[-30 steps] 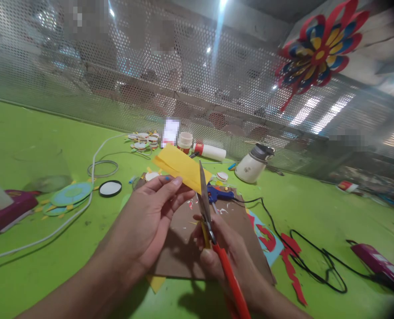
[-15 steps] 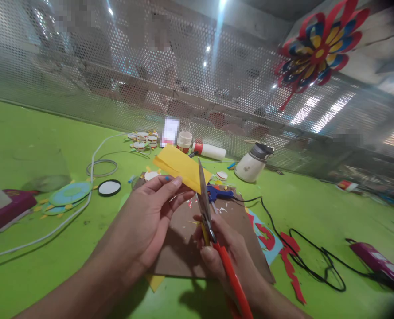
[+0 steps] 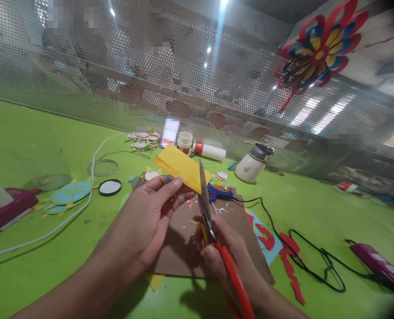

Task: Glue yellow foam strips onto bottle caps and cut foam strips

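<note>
A folded piece of yellow paper (image 3: pixel 183 167) is pinched between the thumb and fingers of my left hand (image 3: pixel 157 208). My right hand (image 3: pixel 228 248) grips a pair of scissors (image 3: pixel 232 270) with orange-red handles, blades pointing up and away from me. The blades cross the right end of the paper, one in front of it. Something thin and yellow shows beside the right fingers, too small to name. Below both hands lies a brown board (image 3: pixel 180 248) with small paper scraps. A blue glue gun (image 3: pixel 220 193) rests on its far part.
Red paper scraps (image 3: pixel 290 261) and a black cord (image 3: pixel 326 266) lie to the right, near a purple power strip (image 3: pixel 378 263). A white jug (image 3: pixel 251 164) stands behind. Light blue paper discs (image 3: pixel 70 195) and a white cable (image 3: pixel 91 177) are at left. A perforated screen (image 3: pixel 197 97) borders the table.
The hands, paper and scissors hold almost the same pose. Only a very slight shift of the whole view shows.
</note>
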### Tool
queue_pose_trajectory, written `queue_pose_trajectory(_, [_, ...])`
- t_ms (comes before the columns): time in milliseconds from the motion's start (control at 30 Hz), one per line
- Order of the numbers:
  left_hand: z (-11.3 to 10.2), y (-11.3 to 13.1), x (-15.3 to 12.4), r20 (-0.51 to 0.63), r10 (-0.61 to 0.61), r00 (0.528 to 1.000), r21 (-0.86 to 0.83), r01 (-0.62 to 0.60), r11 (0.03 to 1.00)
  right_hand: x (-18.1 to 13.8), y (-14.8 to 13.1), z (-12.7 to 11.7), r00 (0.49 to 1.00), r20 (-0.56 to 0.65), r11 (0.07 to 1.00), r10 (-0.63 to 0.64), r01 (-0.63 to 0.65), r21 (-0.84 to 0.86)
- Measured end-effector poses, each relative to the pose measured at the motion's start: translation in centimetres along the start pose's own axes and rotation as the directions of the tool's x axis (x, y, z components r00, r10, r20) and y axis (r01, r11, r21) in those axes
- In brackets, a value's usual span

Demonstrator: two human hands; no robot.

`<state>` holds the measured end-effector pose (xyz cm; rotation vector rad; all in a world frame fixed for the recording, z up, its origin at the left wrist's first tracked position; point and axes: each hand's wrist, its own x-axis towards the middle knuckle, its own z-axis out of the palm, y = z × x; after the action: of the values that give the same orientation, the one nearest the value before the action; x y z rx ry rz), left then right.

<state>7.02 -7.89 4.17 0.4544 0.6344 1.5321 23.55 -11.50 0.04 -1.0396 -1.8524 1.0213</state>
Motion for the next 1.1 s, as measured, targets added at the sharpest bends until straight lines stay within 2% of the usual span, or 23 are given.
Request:
queue_pose_trajectory(500, [0.01,-0.03,0.06,-0.024,-0.017,1.0,0.034,0.018,0.999,-0.39,0.38,-0.02,1.0,0.01,1.0,-0.011,0.011,0.002])
queue_pose_trajectory(1100, [0.09,0.09,-0.14,0.027,-0.019,0.999,0.037,0.018,0.999,-0.33,0.08,0.06,1.0,0.013,0.999,-0.018,0.019,-0.033])
